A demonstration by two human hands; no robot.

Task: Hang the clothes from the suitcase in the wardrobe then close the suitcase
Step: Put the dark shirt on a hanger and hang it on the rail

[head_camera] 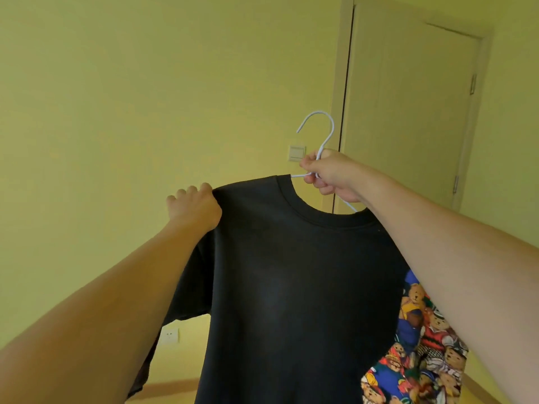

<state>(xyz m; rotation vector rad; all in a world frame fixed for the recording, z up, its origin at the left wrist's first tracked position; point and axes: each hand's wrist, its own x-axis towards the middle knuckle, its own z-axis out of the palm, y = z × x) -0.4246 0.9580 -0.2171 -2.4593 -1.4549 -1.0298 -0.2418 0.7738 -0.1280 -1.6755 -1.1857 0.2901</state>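
Both forearms reach up and forward from the bottom corners of the view, holding a black T-shirt (280,287) in the air between them. The left hand (194,209) is curled tight around the fabric at the shirt's left shoulder seam, knuckles up, with the cloth bunched inside the fist. The right hand (326,176) is closed around the neck of a thin white wire hanger (320,132), just below the hook, thumb and fingers pinching the wire at the point where it splits into the two arms. The hanger sits inside the shirt's collar, with one wire arm showing at each side of the neck opening and the hook rising free above the hand. The shirt hangs straight down, its left sleeve drooping under the left forearm. Behind its lower right edge, a cloth printed with teddy bears (414,345) shows, partly covered by the right forearm. Farther back stand a yellow-green wall with a light switch (296,153) and a low socket (169,336), and a closed door (408,112) to the right.
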